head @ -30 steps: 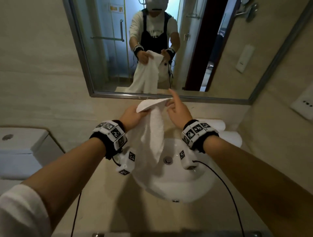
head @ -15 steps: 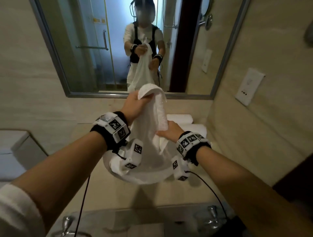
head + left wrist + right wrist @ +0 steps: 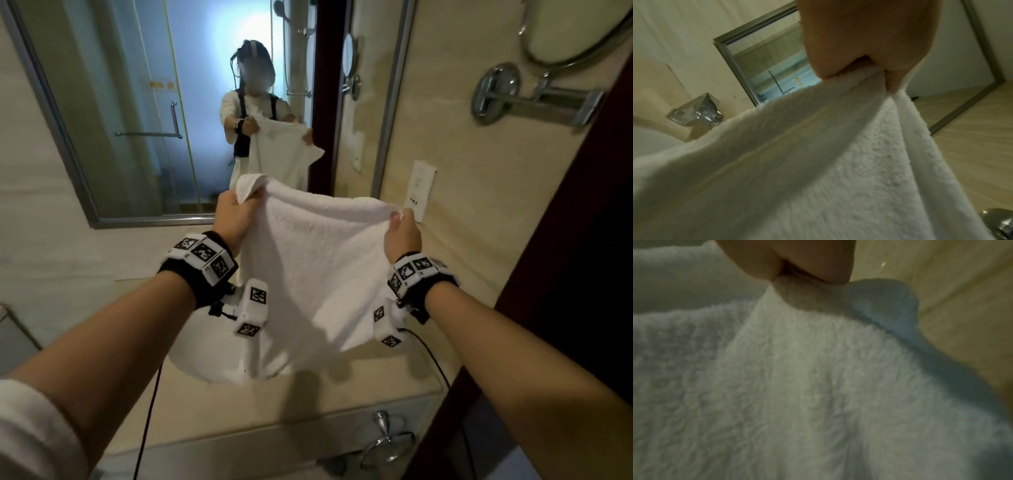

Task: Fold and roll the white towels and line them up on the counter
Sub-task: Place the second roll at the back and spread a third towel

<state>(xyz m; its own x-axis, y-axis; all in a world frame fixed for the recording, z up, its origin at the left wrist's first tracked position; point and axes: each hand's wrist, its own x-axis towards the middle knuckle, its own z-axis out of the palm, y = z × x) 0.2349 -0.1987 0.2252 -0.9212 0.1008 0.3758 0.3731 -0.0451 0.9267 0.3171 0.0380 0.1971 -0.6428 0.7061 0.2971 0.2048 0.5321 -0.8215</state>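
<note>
While both arms reach forward over the counter [image 3: 212, 407], a white towel [image 3: 318, 270] hangs spread between the two hands, held up in the air above the sink basin [image 3: 202, 359], not resting on anything. Left hand [image 3: 236, 214] grips the towel's top left corner, fingers and thumb curled around a bunched bit of cloth that pokes up past the knuckles; left wrist view confirms it, thumb and fingers [image 3: 865, 40] pinching a gathered edge of the towel [image 3: 818, 170], fabric draping down and away from the pinch. Right hand [image 3: 402, 234] holds the top right corner, thumb on the near side, cloth pinched at the fingertips; right wrist view shows the fingers [image 3: 797, 257] closed on a fold of the towel [image 3: 807, 386], blurry but clear enough. Top edge sags slightly between the hands, lower part falls in loose folds, bottom edge hangs just above the basin and counter. Both wrists carry black bands with marker-tagged white blocks, cables trailing down. Behind is a framed mirror [image 3: 144, 102] reflecting the person holding the same towel. Wall socket plate [image 3: 419, 190] sits just behind the right hand. A chrome wall arm with round mirror [image 3: 534, 92] is upper right. A chrome ring holder [image 3: 383, 442] hangs on the counter front, lower right.
</note>
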